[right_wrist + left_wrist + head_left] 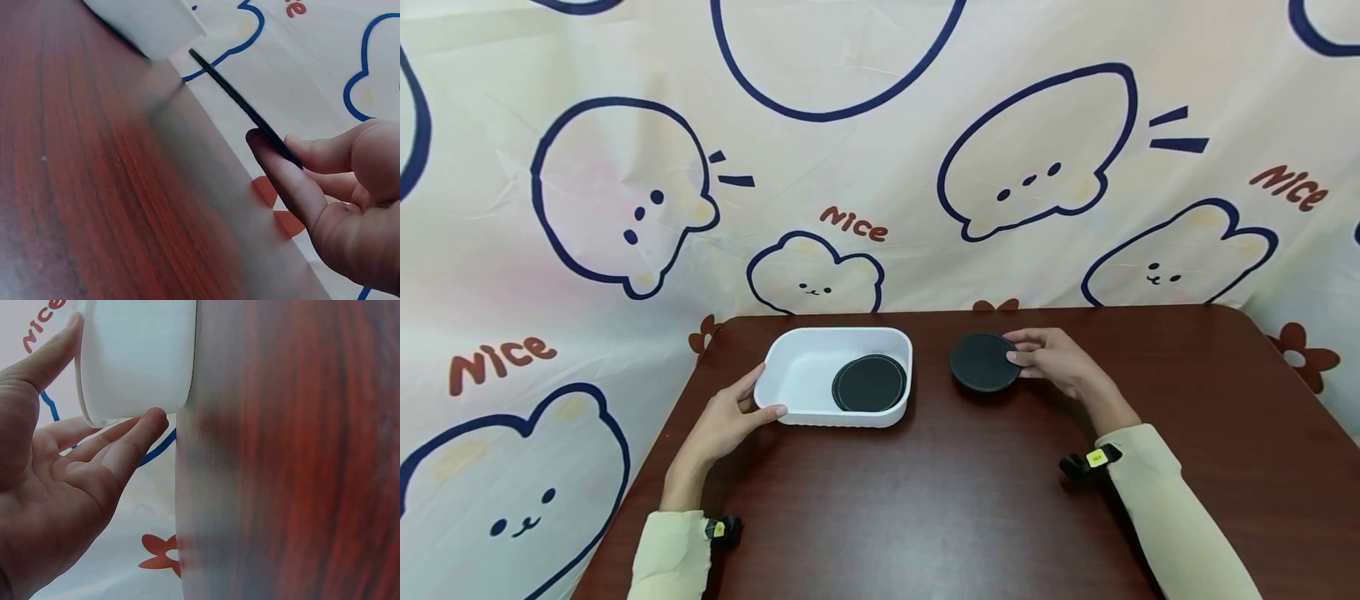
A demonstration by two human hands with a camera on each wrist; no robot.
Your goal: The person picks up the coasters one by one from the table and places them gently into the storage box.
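A white rectangular plastic basin [797, 371] stands on the table left of centre. My left hand [724, 423] grips its left end, thumb at the front corner of the rim and fingers along the side. Inside, at the right, lie black round coasters [869, 383], overlapping with slightly offset edges. To the right of the basin, my right hand [1054, 360] pinches another black round coaster [982, 363] by its right edge. The right wrist view shows this thin coaster [231, 94] edge-on and tilted, raised above the table, between thumb and fingers.
The dark reddish-brown wooden table [917, 500] extends in front of both hands. Behind its far edge hangs a pale cloth [917, 167] printed with cartoon bears. A black wrist strap [1086, 461] sits on the right sleeve, with a similar strap [724, 531] on the left.
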